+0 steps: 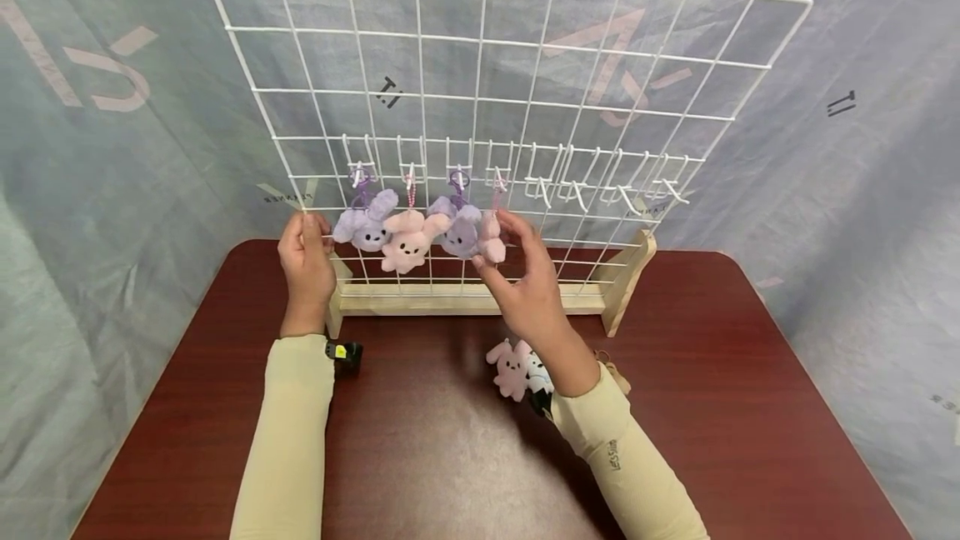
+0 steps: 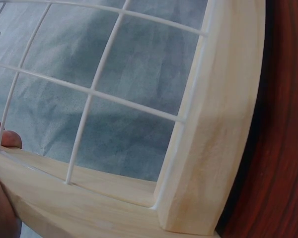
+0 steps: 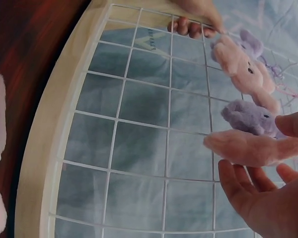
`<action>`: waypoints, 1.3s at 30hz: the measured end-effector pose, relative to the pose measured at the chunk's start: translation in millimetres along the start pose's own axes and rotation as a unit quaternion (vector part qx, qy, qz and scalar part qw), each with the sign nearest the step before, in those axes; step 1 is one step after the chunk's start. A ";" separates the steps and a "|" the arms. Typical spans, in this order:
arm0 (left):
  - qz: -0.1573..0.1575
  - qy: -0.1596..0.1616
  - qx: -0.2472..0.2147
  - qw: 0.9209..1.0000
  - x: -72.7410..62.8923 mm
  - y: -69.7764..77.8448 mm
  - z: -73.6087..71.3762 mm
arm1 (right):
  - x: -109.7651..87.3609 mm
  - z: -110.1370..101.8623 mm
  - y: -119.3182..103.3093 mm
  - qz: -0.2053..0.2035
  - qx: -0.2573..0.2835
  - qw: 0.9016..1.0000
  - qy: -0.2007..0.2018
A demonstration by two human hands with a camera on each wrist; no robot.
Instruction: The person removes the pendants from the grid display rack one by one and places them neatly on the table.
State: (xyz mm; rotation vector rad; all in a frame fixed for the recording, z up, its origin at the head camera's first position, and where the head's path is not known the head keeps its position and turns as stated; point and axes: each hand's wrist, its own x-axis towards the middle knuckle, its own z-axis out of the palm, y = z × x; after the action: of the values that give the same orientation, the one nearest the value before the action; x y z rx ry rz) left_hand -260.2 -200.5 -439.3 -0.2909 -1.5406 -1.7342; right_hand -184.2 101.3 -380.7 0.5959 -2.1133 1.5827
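Four hooks on the white wire grid panel (image 1: pixel 517 98) carry plush keychains. From the left hang a purple plush (image 1: pixel 372 230), a pink plush (image 1: pixel 409 247), a second purple plush (image 1: pixel 459 233) and a second pink plush (image 1: pixel 492 238), turned sideways. My right hand (image 1: pixel 528 282) holds that last plush between thumb and fingers, its thumb close to the purple neighbour. My left hand (image 1: pixel 307 261) grips the left side of the panel's wooden frame (image 2: pixel 208 124). In the left wrist view, only parts of its fingers (image 2: pixel 10 139) show at the edge.
Bare white hooks (image 1: pixel 577 190) continue along the panel's right half. On the red-brown table (image 1: pixel 420 448), a pink plush (image 1: pixel 512 372) and a black-and-white plush (image 1: pixel 537 377) lie beneath my right forearm, partly covered. A tan item (image 1: pixel 617 375) peeks out beyond the wrist.
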 end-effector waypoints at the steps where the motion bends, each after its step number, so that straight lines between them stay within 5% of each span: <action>1: -0.002 0.000 0.000 1.000 -0.4 0.5 0.6 | -0.6 -0.4 0.2 0.001 0.009 1.000 0.001; 18: 0.014 -0.004 0.011 1.000 -0.3 2.7 2.6 | -2.8 -7.4 -10.8 0.013 0.136 0.990 -0.019; 28: 0.020 -0.015 -0.016 1.000 -2.7 28.6 11.4 | -4.0 -11.3 -19.6 0.001 0.157 0.987 -0.028; 39: 0.029 -0.018 -0.014 0.999 -0.3 0.1 1.8 | -4.7 -15.8 -30.9 0.020 0.169 0.985 -0.040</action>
State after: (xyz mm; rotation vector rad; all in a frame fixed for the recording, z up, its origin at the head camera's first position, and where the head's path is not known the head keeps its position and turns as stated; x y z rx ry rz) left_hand -260.5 -198.7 -439.0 -0.3780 -1.5198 -1.7148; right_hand -161.3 109.0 -355.3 0.7415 -1.9339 1.9898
